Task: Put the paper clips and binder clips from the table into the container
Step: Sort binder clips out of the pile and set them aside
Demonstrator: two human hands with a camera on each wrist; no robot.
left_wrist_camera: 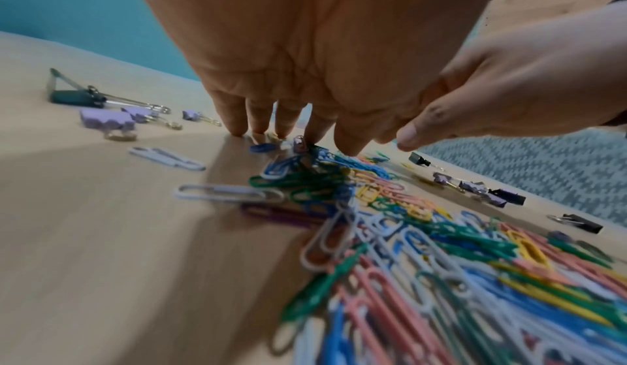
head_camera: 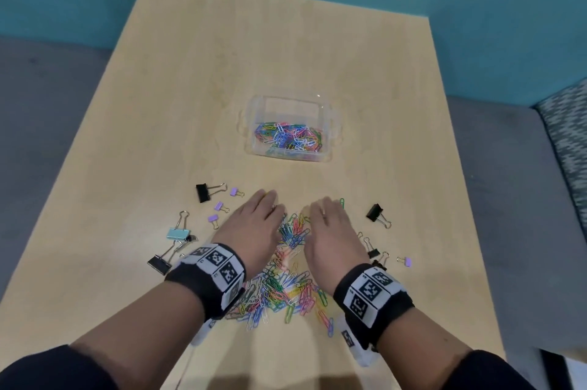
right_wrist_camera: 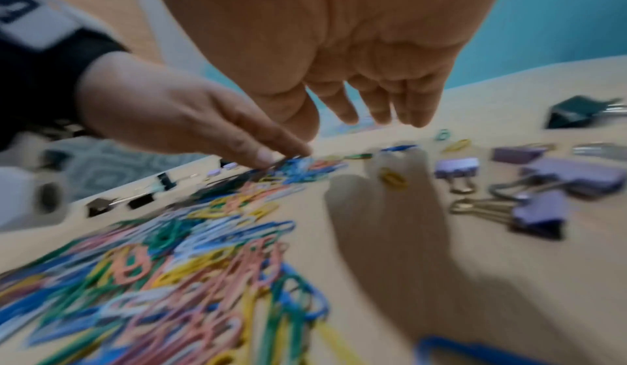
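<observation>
A heap of coloured paper clips [head_camera: 286, 281] lies on the wooden table [head_camera: 222, 72] between my wrists. My left hand [head_camera: 255, 219] is palm down at the heap's far left edge, its straight fingertips [left_wrist_camera: 237, 129] touching the table and the clips. Opposite it, my right hand [head_camera: 330, 223] hovers palm down over the heap's far right edge, and its relaxed fingers [right_wrist_camera: 376, 110] hold nothing. The clear plastic container [head_camera: 292, 108] stands farther back, with paper clips in its near half. Binder clips lie on both sides: a black one [head_camera: 203, 192] to the left and another black one [head_camera: 374, 213] to the right.
More binder clips lie left of my left wrist, among them a light blue one [head_camera: 178, 233], a black one [head_camera: 158, 264] and small purple ones [head_camera: 219, 206]. A purple one [head_camera: 407, 261] lies to the right. A patterned seat [head_camera: 568, 135] stands past the table's right edge.
</observation>
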